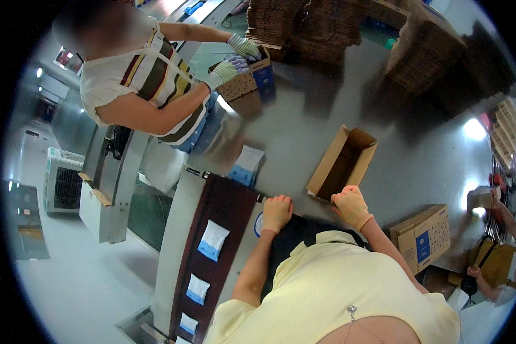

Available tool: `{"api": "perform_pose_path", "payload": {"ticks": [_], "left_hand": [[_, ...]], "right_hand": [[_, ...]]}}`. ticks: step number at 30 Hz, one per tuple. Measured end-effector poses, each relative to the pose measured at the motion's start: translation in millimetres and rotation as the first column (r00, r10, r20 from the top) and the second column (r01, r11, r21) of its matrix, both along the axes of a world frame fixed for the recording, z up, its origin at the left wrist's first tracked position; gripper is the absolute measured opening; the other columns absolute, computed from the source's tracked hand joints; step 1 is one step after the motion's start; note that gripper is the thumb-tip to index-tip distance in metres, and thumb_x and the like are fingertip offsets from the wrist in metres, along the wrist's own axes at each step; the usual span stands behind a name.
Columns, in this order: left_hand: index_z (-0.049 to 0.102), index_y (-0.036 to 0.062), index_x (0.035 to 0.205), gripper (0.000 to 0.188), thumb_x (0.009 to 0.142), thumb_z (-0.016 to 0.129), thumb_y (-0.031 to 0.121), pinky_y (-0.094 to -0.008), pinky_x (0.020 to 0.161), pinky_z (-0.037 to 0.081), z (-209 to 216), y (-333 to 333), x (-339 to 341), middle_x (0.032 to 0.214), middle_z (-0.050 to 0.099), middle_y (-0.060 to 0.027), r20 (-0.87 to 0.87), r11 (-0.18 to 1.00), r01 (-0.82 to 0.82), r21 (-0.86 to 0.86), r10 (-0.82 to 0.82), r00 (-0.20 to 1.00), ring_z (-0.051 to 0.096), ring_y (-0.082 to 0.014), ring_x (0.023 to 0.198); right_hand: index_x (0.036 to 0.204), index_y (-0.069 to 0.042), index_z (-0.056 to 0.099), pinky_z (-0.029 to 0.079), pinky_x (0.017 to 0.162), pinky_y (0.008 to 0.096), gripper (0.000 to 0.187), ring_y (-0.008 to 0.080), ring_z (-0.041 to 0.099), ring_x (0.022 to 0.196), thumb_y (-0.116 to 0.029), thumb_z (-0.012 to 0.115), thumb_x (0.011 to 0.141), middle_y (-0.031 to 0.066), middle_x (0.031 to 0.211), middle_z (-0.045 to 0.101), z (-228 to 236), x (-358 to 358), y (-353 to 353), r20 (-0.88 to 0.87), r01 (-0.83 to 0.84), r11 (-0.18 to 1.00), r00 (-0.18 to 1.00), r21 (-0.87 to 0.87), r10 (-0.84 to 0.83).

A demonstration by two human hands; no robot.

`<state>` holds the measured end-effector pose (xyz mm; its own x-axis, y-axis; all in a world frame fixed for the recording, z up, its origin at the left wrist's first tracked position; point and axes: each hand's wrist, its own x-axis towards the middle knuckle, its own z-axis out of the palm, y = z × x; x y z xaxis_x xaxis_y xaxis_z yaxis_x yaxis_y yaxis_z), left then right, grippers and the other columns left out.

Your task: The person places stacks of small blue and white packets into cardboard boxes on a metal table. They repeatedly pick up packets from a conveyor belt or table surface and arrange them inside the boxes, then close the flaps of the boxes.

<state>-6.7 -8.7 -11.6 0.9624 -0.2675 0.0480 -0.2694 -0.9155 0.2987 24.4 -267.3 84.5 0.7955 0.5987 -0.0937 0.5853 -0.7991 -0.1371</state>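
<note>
My left hand (277, 214), in a pale orange glove, rests at the table's near edge beside the end of the conveyor belt. Its fingers lie side by side with no object visible in them. In the same kind of glove, my right hand (352, 207) has its fingers curled over the near end of an open cardboard box (318, 166). That box lies lengthwise away from me, and its visible inside holds nothing. A white and blue packet (246, 165) lies on the metal table past the belt's end. Several similar packets, such as this packet (213, 240), lie in a row on the dark belt (221, 204).
Across the table, a co-worker in striped gloves (231, 70) handles a cardboard box (239, 86). Tall stacks of flattened cardboard (304, 28) stand at the far side. A closed printed carton (421, 238) sits to my right. Another person (501, 246) works at the right rim.
</note>
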Motion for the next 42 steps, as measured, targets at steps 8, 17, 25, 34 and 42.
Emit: {"api": "perform_pose_path", "payload": {"ticks": [8, 17, 25, 34, 42], "left_hand": [[0.065, 0.014, 0.092, 0.014, 0.083, 0.06, 0.023, -0.0403, 0.074, 0.046, 3, 1, 5, 0.088, 0.064, -0.0067, -0.055, 1.0, -0.012, 0.027, 0.014, 0.998, 0.063, -0.0255, 0.085], [0.063, 0.0119, 0.081, 0.013, 0.082, 0.058, 0.024, -0.0404, 0.071, 0.046, 1, -2, 5, 0.083, 0.063, -0.007, 0.007, 1.0, -0.017, 0.021, 0.017, 1.0, 0.062, -0.025, 0.082], [0.064, 0.0123, 0.083, 0.012, 0.082, 0.059, 0.023, -0.0408, 0.072, 0.046, 2, -1, 7, 0.083, 0.063, -0.0071, -0.037, 0.999, -0.012, 0.03, 0.013, 0.999, 0.062, -0.0254, 0.082], [0.063, 0.0103, 0.101, 0.024, 0.078, 0.063, 0.015, -0.044, 0.085, 0.047, 5, 13, 25, 0.104, 0.061, -0.0135, -0.059, 0.968, 0.086, -0.236, -0.102, 0.993, 0.058, -0.0334, 0.098], [0.068, 0.0032, 0.099, 0.037, 0.083, 0.061, 0.035, -0.044, 0.083, 0.049, 142, 66, 127, 0.094, 0.067, -0.0185, -0.51, 0.976, -0.212, -0.039, 0.163, 0.845, 0.063, -0.0329, 0.09]], "right_hand": [[0.079, -0.015, 0.063, 0.039, 0.089, 0.0378, 0.016, 0.0218, 0.063, 0.084, -0.028, 0.071, 0.073, 0.0012, 0.073, 0.065, -1, 7, 3, -0.013, -0.01, 0.999, 1.0, -0.05, 0.01], [0.079, -0.015, 0.064, 0.039, 0.089, 0.0387, 0.019, 0.0226, 0.063, 0.085, -0.03, 0.073, 0.071, 0.0015, 0.073, 0.066, -3, 9, 2, -0.007, -0.01, 0.999, 1.0, -0.039, 0.009], [0.078, -0.015, 0.064, 0.04, 0.088, 0.0399, 0.019, 0.0233, 0.063, 0.085, -0.03, 0.073, 0.071, 0.0022, 0.073, 0.066, -6, 9, 2, 0.003, -0.006, 1.0, 1.0, -0.003, 0.006], [0.078, -0.013, 0.063, 0.041, 0.088, 0.0382, 0.019, 0.0231, 0.062, 0.083, -0.028, 0.073, 0.071, 0.0032, 0.072, 0.065, 0, 10, 4, -0.044, 0.0, 0.998, 0.999, -0.066, -0.003], [0.074, -0.014, 0.064, 0.041, 0.086, 0.0347, 0.01, 0.0212, 0.062, 0.076, -0.022, 0.069, 0.072, 0.0042, 0.07, 0.064, 3, 7, -2, -0.083, 0.031, 0.999, 0.996, -0.037, -0.034]]}}
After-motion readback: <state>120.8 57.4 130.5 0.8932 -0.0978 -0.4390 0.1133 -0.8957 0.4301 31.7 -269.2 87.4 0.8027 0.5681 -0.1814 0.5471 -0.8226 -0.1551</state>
